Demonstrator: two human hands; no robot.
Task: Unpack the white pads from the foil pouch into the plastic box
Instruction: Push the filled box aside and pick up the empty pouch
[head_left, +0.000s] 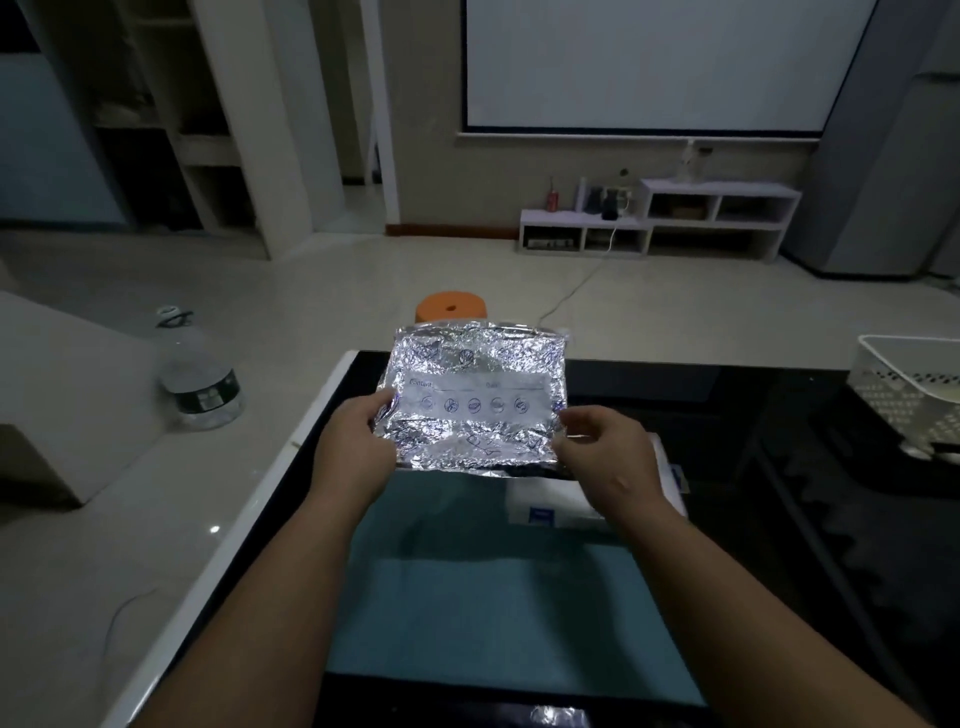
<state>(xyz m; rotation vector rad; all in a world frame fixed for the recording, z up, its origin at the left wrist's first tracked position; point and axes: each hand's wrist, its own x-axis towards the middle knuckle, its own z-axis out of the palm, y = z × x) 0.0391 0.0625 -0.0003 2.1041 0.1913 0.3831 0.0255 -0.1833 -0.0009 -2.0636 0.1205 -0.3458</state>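
Observation:
I hold a crinkled silver foil pouch (475, 397) with a white label strip and blue icons upright above the dark table (727, 405). My left hand (358, 441) pinches its lower left edge. My right hand (605, 449) grips its lower right edge. Under my right hand lies a white packet with a blue mark (556, 501), partly hidden. A white perforated plastic box (914, 395) stands at the table's far right edge. No loose white pads are visible.
A teal cloth (493, 587) covers the table in front of me. An orange stool (451, 306) stands just beyond the table. A large water bottle (200, 374) sits on the floor at the left. A bit of foil (558, 716) lies at the bottom edge.

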